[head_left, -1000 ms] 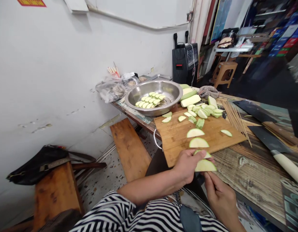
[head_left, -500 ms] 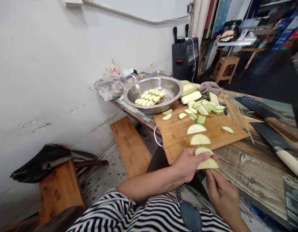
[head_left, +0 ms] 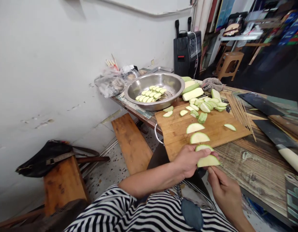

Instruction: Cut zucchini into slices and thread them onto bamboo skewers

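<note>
Squash slices, seen from the head camera. A row of 4 half-round slices (head_left: pixel 199 138) extended from the person's hands toward the cutting board (head_left: pixel 176 138), the farther 2 appearing over its surface. The left hand (head_left: pixel 187 161) pinched the nearer 2 between thumb and fingers, its thumb lying across them. The right hand (head_left: pixel 223 187) sat just below the nearest slice, thumb and forefinger pressed together, apparently on the end of a skewer; the stick itself was too hidden to confirm. Compared with the 2 preceding views, little had changed: the view had tilted so that the surroundings stood higher, while the row kept 4 slices and both grips held nearly the same places. The work was therefore judged to be at the same step, with alignment being steadied rather than a slice added. Loose slices (head_left: pixel 208 104) lay heaped toward the board's far edge, beside a spread of bamboo sticks (head_left: pixel 237 111). Finished-looking rows of slices (head_left: pixel 151 94) rested inside the steel basin (head_left: pixel 174 84). To the right lay 2 cleavers, the nearer with a pale handle (head_left: pixel 290 158).
</note>
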Demonstrator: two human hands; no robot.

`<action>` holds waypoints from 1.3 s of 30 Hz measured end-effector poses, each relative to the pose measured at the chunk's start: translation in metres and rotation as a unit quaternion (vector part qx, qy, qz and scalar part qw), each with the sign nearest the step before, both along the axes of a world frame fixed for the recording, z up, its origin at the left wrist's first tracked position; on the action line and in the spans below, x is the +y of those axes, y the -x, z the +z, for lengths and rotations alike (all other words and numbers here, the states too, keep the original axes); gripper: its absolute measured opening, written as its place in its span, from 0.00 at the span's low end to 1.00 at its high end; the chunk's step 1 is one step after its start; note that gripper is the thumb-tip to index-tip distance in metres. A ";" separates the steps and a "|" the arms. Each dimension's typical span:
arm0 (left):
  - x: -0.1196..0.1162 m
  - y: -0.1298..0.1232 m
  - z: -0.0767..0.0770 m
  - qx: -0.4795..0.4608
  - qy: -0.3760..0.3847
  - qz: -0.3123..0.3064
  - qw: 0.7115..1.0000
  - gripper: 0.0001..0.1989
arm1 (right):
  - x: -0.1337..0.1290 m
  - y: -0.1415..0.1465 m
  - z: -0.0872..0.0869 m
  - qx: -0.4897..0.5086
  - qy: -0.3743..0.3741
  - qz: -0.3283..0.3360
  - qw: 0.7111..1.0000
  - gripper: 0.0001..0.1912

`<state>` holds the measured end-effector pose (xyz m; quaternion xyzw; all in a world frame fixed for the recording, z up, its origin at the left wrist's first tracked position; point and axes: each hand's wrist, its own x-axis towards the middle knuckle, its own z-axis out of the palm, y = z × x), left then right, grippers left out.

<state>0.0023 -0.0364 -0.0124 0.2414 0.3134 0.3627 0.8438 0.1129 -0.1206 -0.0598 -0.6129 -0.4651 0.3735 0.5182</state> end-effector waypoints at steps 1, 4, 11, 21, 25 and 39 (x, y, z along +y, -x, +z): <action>0.000 -0.001 -0.001 -0.001 0.004 0.009 1.000 0.21 | 0.000 -0.003 -0.006 -0.073 -0.037 -0.021 0.996 0.11; -0.002 -0.002 -0.003 -0.006 0.016 0.030 0.999 0.21 | 0.000 -0.007 -0.016 -0.240 -0.105 -0.044 0.964 0.09; -0.001 0.000 0.001 -0.018 0.003 -0.012 1.000 0.19 | -0.004 0.006 0.009 0.282 0.123 0.082 0.948 0.14; 0.001 0.001 0.001 -0.006 0.033 -0.023 0.999 0.19 | -0.002 0.010 0.003 0.310 0.095 0.051 0.945 0.12; -0.008 0.000 -0.001 0.017 0.035 -0.067 0.997 0.22 | 0.004 0.008 0.004 0.182 0.059 0.053 0.980 0.15; -0.007 0.000 0.001 -0.035 -0.001 -0.026 0.999 0.19 | 0.009 0.015 0.023 0.435 0.124 0.086 0.888 0.11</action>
